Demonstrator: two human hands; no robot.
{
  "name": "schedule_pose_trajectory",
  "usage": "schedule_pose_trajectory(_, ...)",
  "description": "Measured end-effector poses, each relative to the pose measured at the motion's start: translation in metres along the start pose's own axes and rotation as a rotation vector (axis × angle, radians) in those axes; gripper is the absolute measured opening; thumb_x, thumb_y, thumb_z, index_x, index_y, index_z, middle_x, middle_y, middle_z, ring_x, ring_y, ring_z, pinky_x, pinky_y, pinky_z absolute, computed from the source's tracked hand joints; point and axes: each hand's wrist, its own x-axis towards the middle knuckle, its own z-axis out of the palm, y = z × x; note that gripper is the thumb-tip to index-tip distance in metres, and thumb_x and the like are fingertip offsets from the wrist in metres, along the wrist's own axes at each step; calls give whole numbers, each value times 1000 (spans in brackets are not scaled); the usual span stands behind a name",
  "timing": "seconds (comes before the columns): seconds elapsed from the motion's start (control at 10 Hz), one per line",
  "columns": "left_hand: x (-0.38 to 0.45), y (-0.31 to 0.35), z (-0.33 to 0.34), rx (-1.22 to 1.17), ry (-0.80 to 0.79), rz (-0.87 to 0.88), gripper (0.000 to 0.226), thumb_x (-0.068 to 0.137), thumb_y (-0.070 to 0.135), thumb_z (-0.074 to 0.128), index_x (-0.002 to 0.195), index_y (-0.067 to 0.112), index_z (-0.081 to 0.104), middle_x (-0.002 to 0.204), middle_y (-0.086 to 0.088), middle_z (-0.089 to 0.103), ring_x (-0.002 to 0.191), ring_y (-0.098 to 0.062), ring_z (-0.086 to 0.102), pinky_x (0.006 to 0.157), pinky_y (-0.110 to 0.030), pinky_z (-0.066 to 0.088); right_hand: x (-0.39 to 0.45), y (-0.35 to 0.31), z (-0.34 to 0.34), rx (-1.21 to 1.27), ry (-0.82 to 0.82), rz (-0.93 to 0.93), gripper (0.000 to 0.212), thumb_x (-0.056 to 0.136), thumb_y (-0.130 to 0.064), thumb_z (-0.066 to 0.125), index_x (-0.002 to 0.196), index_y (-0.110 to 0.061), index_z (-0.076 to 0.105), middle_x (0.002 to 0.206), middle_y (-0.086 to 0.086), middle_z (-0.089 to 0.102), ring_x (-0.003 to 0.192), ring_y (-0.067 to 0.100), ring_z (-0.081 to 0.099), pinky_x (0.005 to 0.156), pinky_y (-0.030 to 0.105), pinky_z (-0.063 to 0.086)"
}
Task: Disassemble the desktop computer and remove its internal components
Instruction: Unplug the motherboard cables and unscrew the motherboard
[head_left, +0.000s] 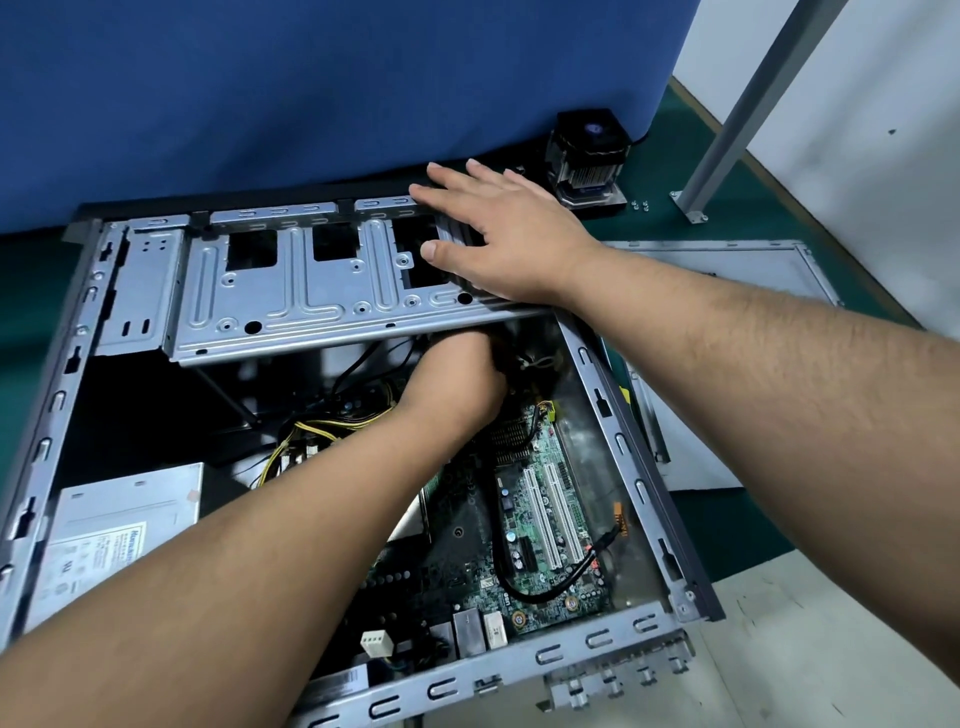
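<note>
Fingers (441, 195) of the right hand (498, 244) spread flat, pressing on the far end of the metal drive cage (291, 280), gripping nothing. Left hand (457, 374) reaching under that cage, knuckles up, fingers hidden among the dark cables (530, 364); clenched on a plug or merely feeling for one, impossible to tell. Below the left wrist, green circuit board (535, 499) bolted to the floor of the open computer case (649, 467), with yellow wires (311, 431) trailing toward the grey power supply (119, 525) at the near left corner. Beyond the case, a removed cooler fan (589, 156) standing on the green mat (727, 171), a few loose screws (640, 206) beside it, and the side panel (727, 364) lying flat to the right.

Probably a cable being freed. Best done by keeping the cage steadied, finding the plug body by touch, squeezing any latch, and pulling straight out rather than tugging on the wires. Worth minding the sharp sheet-metal edges.
</note>
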Motion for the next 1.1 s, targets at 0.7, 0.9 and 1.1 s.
schedule_pose_trajectory(0.7, 10, -6, 29, 266, 148, 196, 33, 96, 37, 55, 125, 27, 69, 124, -3, 70, 117, -30, 61, 106, -35, 39, 2, 1, 1, -1, 1, -4, 61, 100, -61, 42, 158, -44, 29, 169, -16, 16, 157, 14, 9, 127, 39, 5)
schedule_pose_trajectory(0.9, 9, -11, 36, 189, 191, 99, 31, 93, 33, 61, 122, 28, 68, 120, 0, 71, 112, -30, 62, 107, -35, 40, 2, 1, 2, 3, 1, -5, 61, 100, -62, 41, 157, -44, 29, 168, -17, 16, 157, 13, 9, 127, 40, 5)
schedule_pose_trajectory(1.1, 9, -10, 37, 71, 157, 80, 30, 92, 27, 61, 121, 29, 68, 116, -4, 72, 108, -32, 63, 99, -37, 48, 1, 0, 1, 10, 4, -1, 61, 100, -62, 42, 158, -44, 29, 168, -17, 16, 157, 13, 9, 128, 40, 5)
